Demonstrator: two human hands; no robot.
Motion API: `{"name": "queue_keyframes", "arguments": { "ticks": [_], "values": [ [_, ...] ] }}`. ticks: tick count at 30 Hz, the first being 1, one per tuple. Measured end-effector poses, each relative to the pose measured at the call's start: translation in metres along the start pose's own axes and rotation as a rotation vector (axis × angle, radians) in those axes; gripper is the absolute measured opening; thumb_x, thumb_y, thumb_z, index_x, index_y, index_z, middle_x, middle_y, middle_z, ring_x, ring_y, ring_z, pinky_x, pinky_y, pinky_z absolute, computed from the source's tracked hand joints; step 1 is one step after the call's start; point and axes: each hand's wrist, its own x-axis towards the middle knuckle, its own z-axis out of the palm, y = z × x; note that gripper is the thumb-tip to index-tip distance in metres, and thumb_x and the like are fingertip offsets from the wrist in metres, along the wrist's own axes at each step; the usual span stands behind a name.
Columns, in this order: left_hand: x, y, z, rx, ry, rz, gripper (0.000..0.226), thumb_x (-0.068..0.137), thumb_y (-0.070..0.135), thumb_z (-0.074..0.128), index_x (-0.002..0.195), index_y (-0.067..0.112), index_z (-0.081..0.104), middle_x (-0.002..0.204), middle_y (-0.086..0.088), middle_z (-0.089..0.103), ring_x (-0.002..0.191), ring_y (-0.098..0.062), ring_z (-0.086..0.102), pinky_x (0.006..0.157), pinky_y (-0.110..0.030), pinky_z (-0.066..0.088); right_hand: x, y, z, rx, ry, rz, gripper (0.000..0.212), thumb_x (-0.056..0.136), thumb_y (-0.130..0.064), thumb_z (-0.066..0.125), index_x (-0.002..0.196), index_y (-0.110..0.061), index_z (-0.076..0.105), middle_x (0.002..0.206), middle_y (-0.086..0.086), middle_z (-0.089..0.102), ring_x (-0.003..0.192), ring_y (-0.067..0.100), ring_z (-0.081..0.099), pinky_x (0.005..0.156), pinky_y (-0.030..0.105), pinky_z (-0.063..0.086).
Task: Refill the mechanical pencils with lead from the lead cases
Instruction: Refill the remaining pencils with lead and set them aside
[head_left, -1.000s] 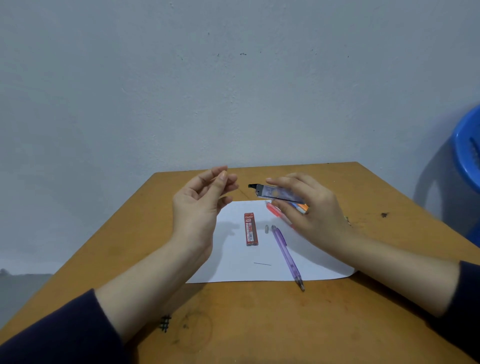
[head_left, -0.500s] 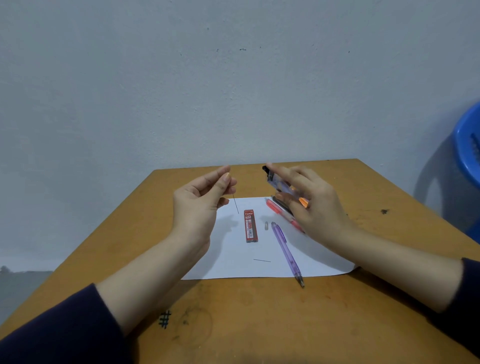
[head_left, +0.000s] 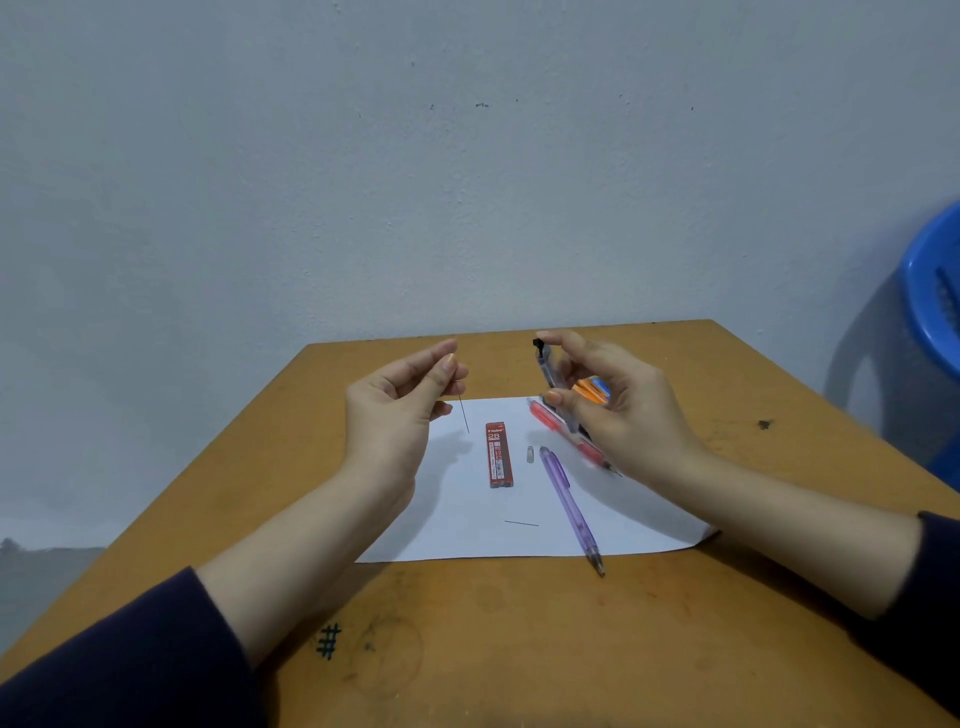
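— Above the far half of the paper (head_left: 467, 540), how are the hands posed?
— Both are raised off the table (head_left: 519, 649), with the palms turned toward each other. A thin lead (head_left: 464, 414) is pinched between thumb and forefinger of the left hand (head_left: 395, 415) and hangs tip down, slightly tilted. A clear lead case (head_left: 545, 366) with a black cap is gripped nearly upright by the right hand (head_left: 623, 415). An orange-and-blue item (head_left: 592, 391) is seen at its palm, but whether it is held cannot be told.
— What is laid below, and where is room left?
— A red lead case (head_left: 499, 455) lies between the hands, with a small cap (head_left: 530, 453) just beside it. A purple pencil (head_left: 569, 504) crosses the sheet's near edge at its tip. A red pencil (head_left: 550, 420) is partly hidden by the right hand. A loose lead (head_left: 521, 523) lies near the front edge. Wood is exposed along the near side and on both flanks of the sheet.
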Motion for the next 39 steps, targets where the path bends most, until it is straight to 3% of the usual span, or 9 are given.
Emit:
{"name": "queue_keyframes", "arguments": {
  "ticks": [9,17,23,27,30,34,39],
  "values": [
    [0.004,-0.003,-0.003,0.003,0.014,-0.010,0.016,0.087,0.006,0.065,0.094,0.019,0.071,0.076,0.003,0.073,0.067,-0.004,0.065,0.061,-0.014,0.050,0.001,-0.003,0.000,0.048,-0.014,0.021,0.051,0.083,-0.006,0.070,0.120,-0.038,0.055,0.087,0.000,0.060,0.084,0.015,0.058,0.084,0.032,0.049],
    [0.008,-0.005,-0.005,0.011,0.024,-0.003,0.016,0.087,0.007,0.065,0.093,0.021,0.071,0.073,0.005,0.073,0.068,-0.003,0.066,0.062,-0.014,0.051,0.005,-0.017,0.001,0.136,-0.040,0.171,0.046,0.084,-0.007,0.068,0.113,-0.040,0.054,0.085,0.000,0.063,0.083,0.014,0.063,0.083,0.040,0.054],
    [0.015,-0.008,-0.010,0.098,0.035,0.058,0.016,0.088,0.007,0.065,0.092,0.021,0.070,0.074,0.005,0.072,0.068,-0.002,0.066,0.060,-0.013,0.050,0.021,-0.026,0.009,0.258,-0.099,0.277,0.031,0.084,-0.003,0.066,0.105,-0.026,0.061,0.074,0.007,0.070,0.081,0.034,0.065,0.079,0.048,0.053],
    [0.022,-0.011,-0.016,0.252,0.006,0.177,0.016,0.088,0.008,0.065,0.099,0.019,0.070,0.079,0.001,0.072,0.070,0.000,0.066,0.063,-0.012,0.048,0.032,-0.028,0.021,0.251,-0.123,0.348,0.029,0.080,0.000,0.069,0.098,-0.022,0.062,0.076,0.008,0.068,0.069,0.029,0.063,0.077,0.044,0.055],
    [0.026,-0.014,-0.020,0.333,-0.006,0.223,0.017,0.089,0.009,0.065,0.100,0.020,0.071,0.078,0.003,0.071,0.069,-0.001,0.066,0.067,-0.013,0.049,0.041,-0.030,0.030,0.219,-0.155,0.376,0.034,0.079,0.004,0.069,0.103,-0.020,0.060,0.076,0.004,0.059,0.064,0.022,0.060,0.065,0.028,0.054],
    [0.031,-0.016,-0.024,0.378,-0.019,0.224,0.017,0.088,0.009,0.066,0.100,0.019,0.072,0.079,0.005,0.071,0.069,0.001,0.066,0.066,-0.013,0.050,0.048,-0.029,0.042,0.196,-0.206,0.402,0.034,0.079,0.007,0.068,0.106,-0.014,0.064,0.069,0.002,0.057,0.061,0.019,0.063,0.071,0.035,0.059],
    [0.036,-0.018,-0.027,0.396,-0.011,0.228,0.019,0.086,0.011,0.068,0.096,0.028,0.070,0.081,0.006,0.072,0.073,-0.001,0.067,0.068,-0.013,0.050,0.048,-0.029,0.056,0.221,-0.294,0.524,0.032,0.077,0.012,0.068,0.102,-0.008,0.060,0.072,0.003,0.054,0.055,0.012,0.059,0.057,0.029,0.059]
  ]
}}
